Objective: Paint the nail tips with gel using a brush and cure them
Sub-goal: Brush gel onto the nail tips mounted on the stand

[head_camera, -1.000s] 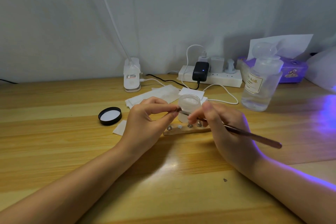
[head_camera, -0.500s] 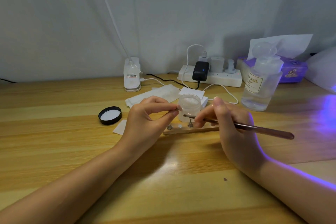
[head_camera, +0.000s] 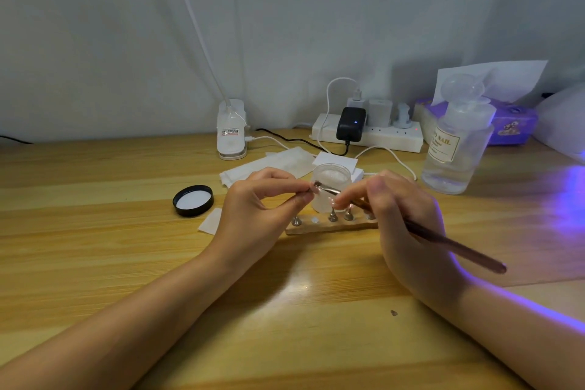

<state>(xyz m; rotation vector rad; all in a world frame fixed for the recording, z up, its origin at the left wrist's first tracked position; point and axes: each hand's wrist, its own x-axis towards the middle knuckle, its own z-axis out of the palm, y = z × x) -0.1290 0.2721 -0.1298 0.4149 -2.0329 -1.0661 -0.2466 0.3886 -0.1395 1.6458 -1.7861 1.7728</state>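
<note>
Fingers [head_camera: 297, 196] pinching nail tip [head_camera: 315, 188], right-hand fingers [head_camera: 351, 196] round brush [head_camera: 443, 242]; bottle [head_camera: 456, 149] label "NAIL".

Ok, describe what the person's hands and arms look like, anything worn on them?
Both forearms are bare as far as the frame shows: no sleeves, watch, bracelets or gloves. The left hand shows no rings. The right hand shows none either; violet light from the right edges its wrist and forearm. Fingernails look short and natural.

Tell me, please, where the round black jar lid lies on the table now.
In the head view, the round black jar lid lies inner side up on the wooden table, left of the left hand, beside a small white paper square.
</note>
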